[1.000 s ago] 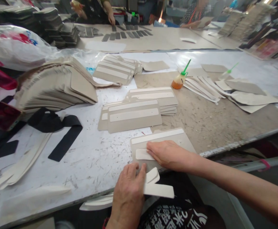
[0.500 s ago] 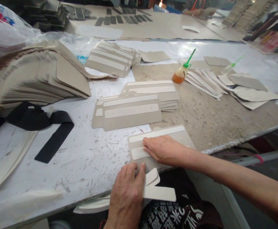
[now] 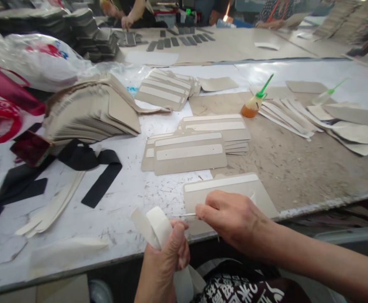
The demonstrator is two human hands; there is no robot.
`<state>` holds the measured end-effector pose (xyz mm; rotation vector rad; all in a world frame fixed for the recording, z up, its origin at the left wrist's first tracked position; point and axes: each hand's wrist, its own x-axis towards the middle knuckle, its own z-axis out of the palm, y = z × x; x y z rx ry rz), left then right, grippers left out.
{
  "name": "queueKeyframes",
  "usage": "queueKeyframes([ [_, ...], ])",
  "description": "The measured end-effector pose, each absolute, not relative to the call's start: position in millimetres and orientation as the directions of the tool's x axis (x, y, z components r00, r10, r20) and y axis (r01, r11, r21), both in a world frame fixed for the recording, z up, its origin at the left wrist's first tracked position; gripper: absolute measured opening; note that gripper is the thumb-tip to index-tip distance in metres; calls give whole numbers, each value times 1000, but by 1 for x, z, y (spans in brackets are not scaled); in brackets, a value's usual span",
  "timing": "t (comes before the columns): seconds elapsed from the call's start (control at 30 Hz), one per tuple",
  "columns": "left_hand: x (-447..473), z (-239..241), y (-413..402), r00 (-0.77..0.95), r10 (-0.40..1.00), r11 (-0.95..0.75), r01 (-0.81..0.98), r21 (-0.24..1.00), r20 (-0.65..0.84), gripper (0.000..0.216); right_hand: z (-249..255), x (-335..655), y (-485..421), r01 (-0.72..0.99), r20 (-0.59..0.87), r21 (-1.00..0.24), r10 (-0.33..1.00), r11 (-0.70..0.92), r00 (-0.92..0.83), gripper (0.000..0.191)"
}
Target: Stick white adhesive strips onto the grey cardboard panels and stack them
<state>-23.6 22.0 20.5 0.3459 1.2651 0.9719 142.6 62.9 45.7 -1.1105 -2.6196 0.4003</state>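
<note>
open tabletop (image 3: pixel 132 189) left of panel (image 3: pixel 193 201), overlapping boards (image 3: pixel 190 163) blocking behind, black strap (image 3: pixel 103 179) farther left

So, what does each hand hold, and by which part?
The left hand grips pale strips partway along; the right hand pinches a thin strip, one end protruding, the exact hold hidden.

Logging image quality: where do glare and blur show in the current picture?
Head view: glare whitens the far side of the scuffed white tabletop; head view: the stack of beige sheets at upper right is smeared; head view: the bare right hand reads more clearly.
</note>
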Motion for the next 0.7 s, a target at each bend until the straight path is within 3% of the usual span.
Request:
queueKeyframes([
  [0.1,-20,30,17,28,777,546,-528,650,-629,36,46,139,53,555,295,-262,613,789,-733,22],
  [0.2,-21,33,11,38,797,529,-523,668,-602,36,45,138,43,527,341,-267,590,807,-732,23],
  [0.3,-23,30,4,4,826,496,-479,724,-564,35,44,137,34,545,344,-340,641,766,-686,20],
  [0.47,-22,25,-4,14,838,501,-417,758,-546,31,41,134,24,591,255,-565,803,576,-539,19],
  [0.7,-18,27,-9,2,875,454,-347,821,-484,34,37,129,19,569,227,-659,852,491,-473,18],
])
